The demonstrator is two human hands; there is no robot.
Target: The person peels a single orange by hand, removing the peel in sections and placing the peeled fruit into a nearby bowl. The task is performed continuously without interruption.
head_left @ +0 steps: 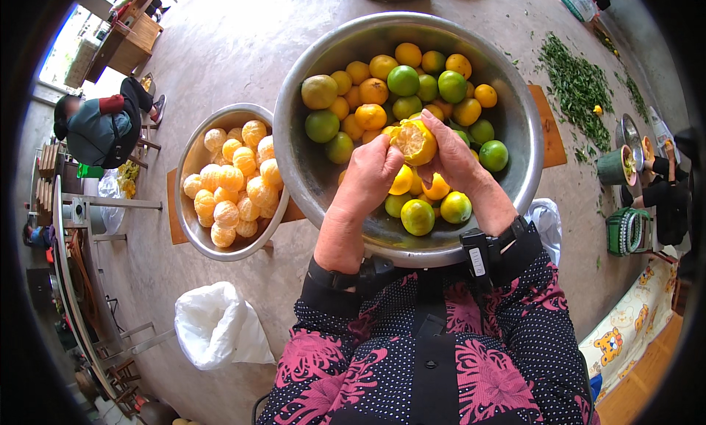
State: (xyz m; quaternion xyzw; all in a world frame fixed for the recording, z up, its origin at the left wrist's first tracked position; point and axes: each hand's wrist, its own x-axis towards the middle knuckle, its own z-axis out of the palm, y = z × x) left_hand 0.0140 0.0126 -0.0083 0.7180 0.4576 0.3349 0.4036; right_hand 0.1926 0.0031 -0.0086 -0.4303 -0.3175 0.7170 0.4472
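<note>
A partly peeled mandarin [415,142] is between my two hands, above a large metal basin [295,166]. Its top is bare and pale, while yellow peel still wraps the sides. My right hand [455,157] grips it from the right, thumb on top. The fingers of my left hand [370,171] are curled in at its left edge, pinching the peel there. Unpeeled green and orange citrus fruits [404,81] fill much of the basin below. On the left, a smaller metal bowl [186,215] holds a heap of peeled mandarins [231,177].
A wooden board [546,124] shows beneath the basin and bowl. On the floor are a white plastic bag [212,326] and scattered green leaves [576,75]. One person [105,124] sits at left; another [664,188] sits at the right rim beside a green bucket [612,168].
</note>
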